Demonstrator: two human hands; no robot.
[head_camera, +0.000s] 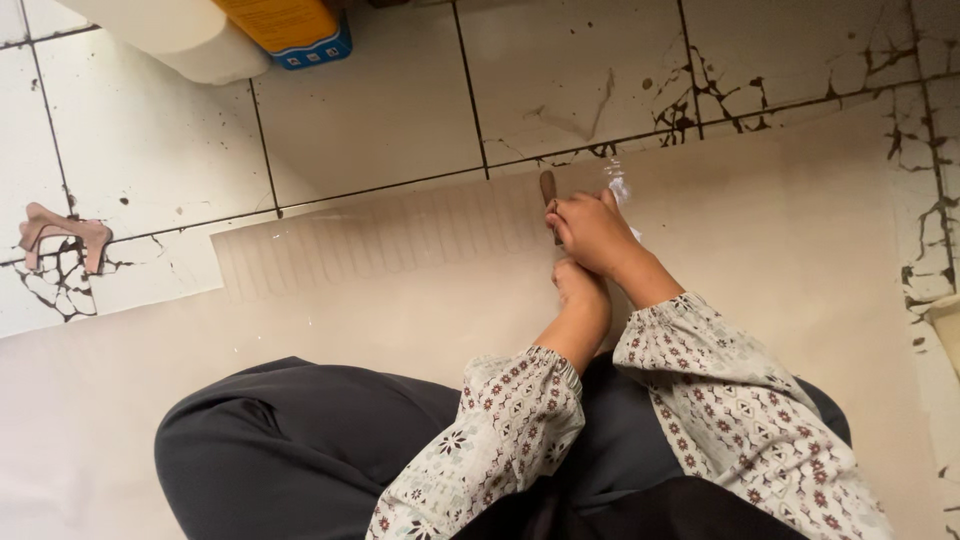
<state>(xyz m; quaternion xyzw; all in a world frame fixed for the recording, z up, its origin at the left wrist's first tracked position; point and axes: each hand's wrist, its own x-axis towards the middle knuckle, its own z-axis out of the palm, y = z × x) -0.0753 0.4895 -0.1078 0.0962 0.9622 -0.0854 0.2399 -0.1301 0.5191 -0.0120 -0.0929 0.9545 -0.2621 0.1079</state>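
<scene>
Above the right hand (592, 232), a brown handle (548, 188) juts, seemingly from its fingers (562, 222).

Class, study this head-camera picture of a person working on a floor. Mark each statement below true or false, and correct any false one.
1. Both hands are closed around a brown handle. True: the right hand grips it above the left hand, and the brown handle sticks out past them.
2. The person wears plain red sleeves. False: the sleeves are pale with a small floral pattern.
3. The hands work over a beige sheet with a ribbed strip. True: the beige sheet lies under them.
4. The floor tiles are flawless. False: the white tiles are cracked and chipped.
5. A white container with an orange label lies near the top left. True: white container.
</scene>
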